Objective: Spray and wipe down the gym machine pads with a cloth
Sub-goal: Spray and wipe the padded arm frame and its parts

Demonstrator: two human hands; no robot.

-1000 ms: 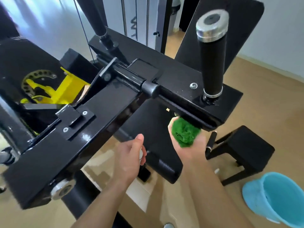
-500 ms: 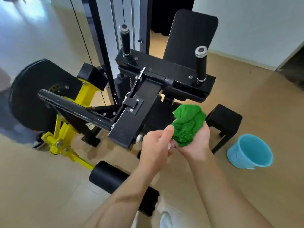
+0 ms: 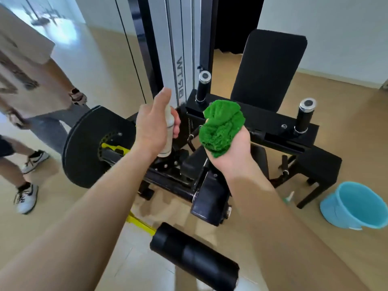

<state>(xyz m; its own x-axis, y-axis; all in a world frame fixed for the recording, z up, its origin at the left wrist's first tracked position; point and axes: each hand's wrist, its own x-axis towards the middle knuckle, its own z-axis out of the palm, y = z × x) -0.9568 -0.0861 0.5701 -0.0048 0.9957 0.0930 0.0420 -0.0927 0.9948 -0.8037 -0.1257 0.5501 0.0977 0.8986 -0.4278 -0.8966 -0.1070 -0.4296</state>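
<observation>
My left hand [image 3: 154, 127] grips a slim white spray bottle [image 3: 168, 131] upright, thumb raised above its top. Just to its right, my right hand [image 3: 233, 150] holds a bunched green cloth [image 3: 221, 126], palm up. Both hands hover above the black gym machine. Its tall back pad [image 3: 270, 68] stands behind the cloth, and part of the seat pad [image 3: 259, 156] shows under my right hand. A black roller pad [image 3: 195, 256] lies low in front, near my arms. Two upright black handles [image 3: 202, 87] [image 3: 304, 115] rise from the frame.
A light blue bucket [image 3: 357, 204] lies tilted on the floor at the right, beside a small black step [image 3: 319, 166]. A person [image 3: 31, 101] in white shoes stands at the left by the round black weight cam [image 3: 88, 145]. The weight stack column [image 3: 182, 45] rises behind.
The view has pulled back and up from the machine. Both hands have risen; the left hand now holds the bottle upright at chest height, the cloth is lifted beside it.
</observation>
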